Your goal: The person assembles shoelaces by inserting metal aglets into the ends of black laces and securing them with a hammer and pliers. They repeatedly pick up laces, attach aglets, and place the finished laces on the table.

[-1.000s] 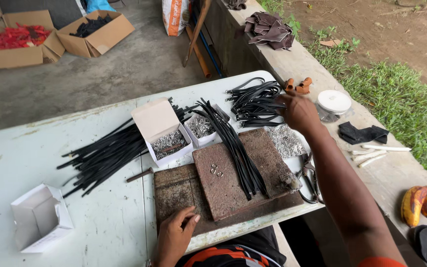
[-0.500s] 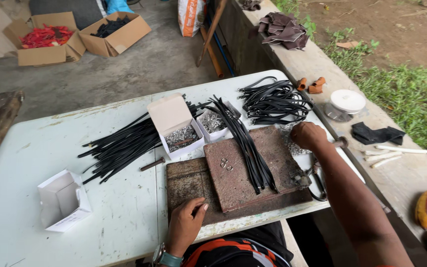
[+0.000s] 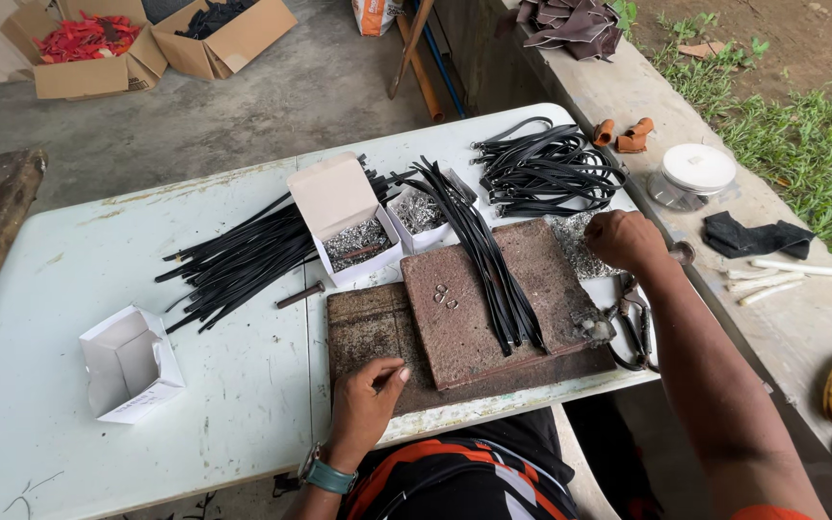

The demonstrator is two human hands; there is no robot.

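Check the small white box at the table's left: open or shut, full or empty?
Open and empty: the small white box has its flaps up and a bare white inside.

Left hand low and close to the body, palm down, fingers loosely curled, thumb stretched out to its right with the nail showing. Wrist straight, banded by a teal watch strap; forearm short in view, rising from the bottom edge. Nothing gripped, only resting flat.

Right hand far forward and well right of the left, arm almost fully extended. Back of hand up, knuckles bunched, fingers curled under into a loose fist; fingertips hidden beneath, so contents not discernible. Wrist slightly bent down. Forearm bare, long, running diagonally from the lower right corner up to the hand. Hands well apart.
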